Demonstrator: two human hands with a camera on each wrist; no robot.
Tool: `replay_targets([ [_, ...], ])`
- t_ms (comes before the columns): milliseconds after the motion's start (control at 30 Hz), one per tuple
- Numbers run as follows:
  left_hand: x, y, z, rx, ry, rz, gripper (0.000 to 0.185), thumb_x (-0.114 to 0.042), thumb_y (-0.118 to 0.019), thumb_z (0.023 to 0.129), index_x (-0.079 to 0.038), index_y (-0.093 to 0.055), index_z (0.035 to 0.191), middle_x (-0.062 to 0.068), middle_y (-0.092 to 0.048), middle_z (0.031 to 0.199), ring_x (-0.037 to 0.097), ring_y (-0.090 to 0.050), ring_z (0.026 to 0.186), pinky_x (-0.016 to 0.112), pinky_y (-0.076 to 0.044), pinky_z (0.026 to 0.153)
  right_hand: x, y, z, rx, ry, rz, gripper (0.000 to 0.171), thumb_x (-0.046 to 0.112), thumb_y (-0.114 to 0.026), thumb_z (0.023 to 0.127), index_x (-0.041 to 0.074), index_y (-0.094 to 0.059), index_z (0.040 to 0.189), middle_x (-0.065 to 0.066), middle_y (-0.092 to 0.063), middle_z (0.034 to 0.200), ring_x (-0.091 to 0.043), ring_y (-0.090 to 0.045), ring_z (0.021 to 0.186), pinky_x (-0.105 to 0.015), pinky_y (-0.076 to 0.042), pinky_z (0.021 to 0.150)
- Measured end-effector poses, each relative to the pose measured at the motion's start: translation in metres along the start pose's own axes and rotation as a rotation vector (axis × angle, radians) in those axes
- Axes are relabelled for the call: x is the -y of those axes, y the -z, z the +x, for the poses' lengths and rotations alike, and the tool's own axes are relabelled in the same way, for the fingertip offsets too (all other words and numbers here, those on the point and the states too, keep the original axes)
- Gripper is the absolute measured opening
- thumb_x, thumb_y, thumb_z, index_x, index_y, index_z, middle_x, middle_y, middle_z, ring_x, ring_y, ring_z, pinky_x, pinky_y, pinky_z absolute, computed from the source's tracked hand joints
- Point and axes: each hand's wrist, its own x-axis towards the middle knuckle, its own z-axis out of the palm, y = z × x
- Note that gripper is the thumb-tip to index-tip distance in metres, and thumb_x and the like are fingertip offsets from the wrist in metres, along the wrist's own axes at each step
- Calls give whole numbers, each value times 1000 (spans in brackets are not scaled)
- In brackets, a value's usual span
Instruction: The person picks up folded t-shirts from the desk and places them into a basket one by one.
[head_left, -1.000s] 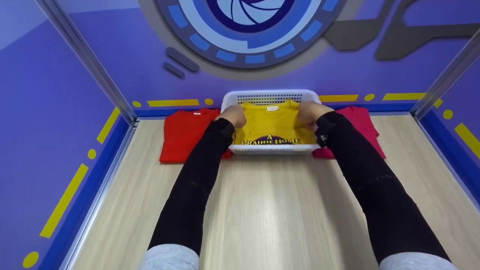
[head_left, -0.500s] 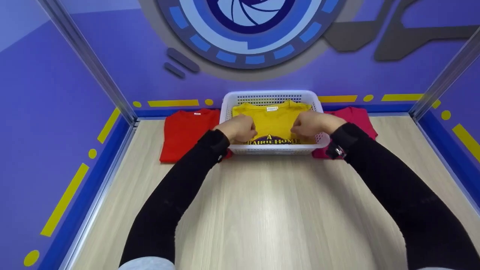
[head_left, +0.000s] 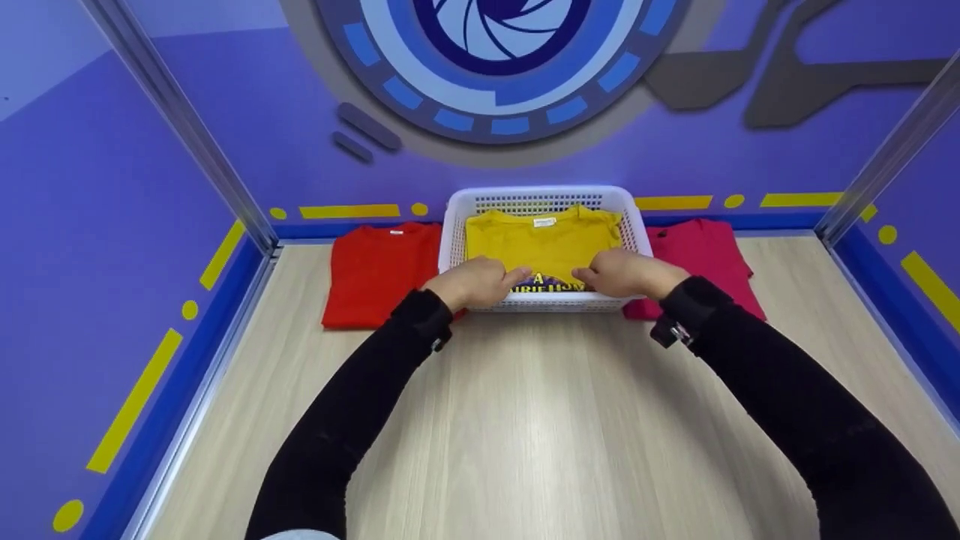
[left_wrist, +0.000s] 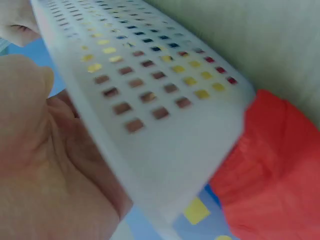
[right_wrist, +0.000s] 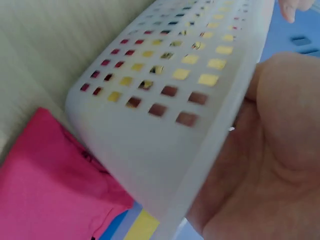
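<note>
A yellow folded T-shirt (head_left: 536,244) with dark printed lettering lies in a white perforated basket (head_left: 546,298) against the back wall. My left hand (head_left: 484,283) reaches over the front rim at the left, fingers down inside against the shirt. At the right, my right hand (head_left: 619,273) reaches in the same way. Both thumbs point inward above the print. In the left wrist view, skin of the left hand (left_wrist: 55,160) shows through the basket wall's holes. The right wrist view has the right hand (right_wrist: 270,145) behind the rim, its fingertips hidden.
A red folded shirt (head_left: 382,274) lies left of the basket, right up against it. On the other side is a pink folded shirt (head_left: 705,262). Purple panels (head_left: 360,172) enclose the wooden tabletop (head_left: 525,420) at the back and sides.
Both hands have drawn back from the shirt's collar end toward the front rim, their thumbs now stretched inward over the print. The shirt and basket stay in place.
</note>
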Motion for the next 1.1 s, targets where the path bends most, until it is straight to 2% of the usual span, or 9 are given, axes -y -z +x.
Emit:
replay_targets([
  [133, -13, -5, -11, -212, -122, 70, 51, -50, -51, 116, -15, -66, 81, -2, -46, 70, 24, -60, 73, 38, -52, 77, 6, -3, -12, -190, 127, 56, 47, 31, -56, 116, 12, -64, 74, 4, -41, 62, -15, -43, 59, -35, -45, 68],
  [200, -21, -7, -18, -309, -168, 70, 43, -43, -58, 115, -17, -70, 83, -4, -49, 69, 20, -59, 71, 34, -50, 73, 12, -5, -21, -305, 204, 91, 40, 24, -60, 113, 10, -69, 77, 4, -45, 62, -14, -43, 58, -33, -45, 67],
  [267, -29, -9, -25, -377, -204, 46, 37, -38, -61, 114, -16, -73, 88, -4, -53, 71, 18, -59, 72, 33, -49, 72, 17, -7, -32, -399, 257, 119, 33, 20, -62, 112, 9, -74, 83, 2, -50, 63, -15, -47, 58, -34, -47, 68],
  [367, -37, -13, -37, -427, -243, 7, 32, -36, -62, 113, -15, -77, 93, -3, -60, 76, 17, -61, 75, 33, -50, 73, 27, -11, -48, -481, 304, 143, 27, 18, -65, 110, 9, -79, 89, 0, -62, 68, -15, -54, 63, -34, -52, 71],
  [500, -42, -22, -50, -430, -268, -24, 29, -34, -63, 113, -15, -79, 98, -2, -64, 80, 17, -62, 77, 32, -51, 74, 35, -20, -63, -495, 344, 159, 22, 17, -68, 109, 10, -83, 94, -1, -70, 76, -14, -59, 69, -33, -54, 72],
  [633, -41, -34, -56, -413, -271, -36, 25, -33, -66, 112, -15, -79, 100, -2, -62, 80, 17, -60, 76, 30, -49, 72, 36, -35, -70, -471, 366, 170, 19, 17, -70, 108, 10, -84, 97, -1, -73, 79, -13, -59, 71, -32, -54, 72],
  [933, -33, -61, -53, -329, -249, -35, 24, -32, -67, 111, -16, -83, 103, -4, -69, 85, 17, -62, 80, 33, -53, 78, 21, -77, -69, -408, 326, 250, 16, 16, -72, 107, 10, -83, 97, 2, -73, 79, -8, -58, 70, -26, -52, 68],
  [1100, -24, -78, -52, -268, -201, -18, 24, -32, -66, 111, -19, -80, 96, -4, -62, 78, 16, -59, 77, 32, -48, 73, 15, -97, -67, -404, 310, 272, 17, 16, -72, 107, 6, -84, 100, 2, -78, 84, -8, -65, 76, -26, -57, 73],
])
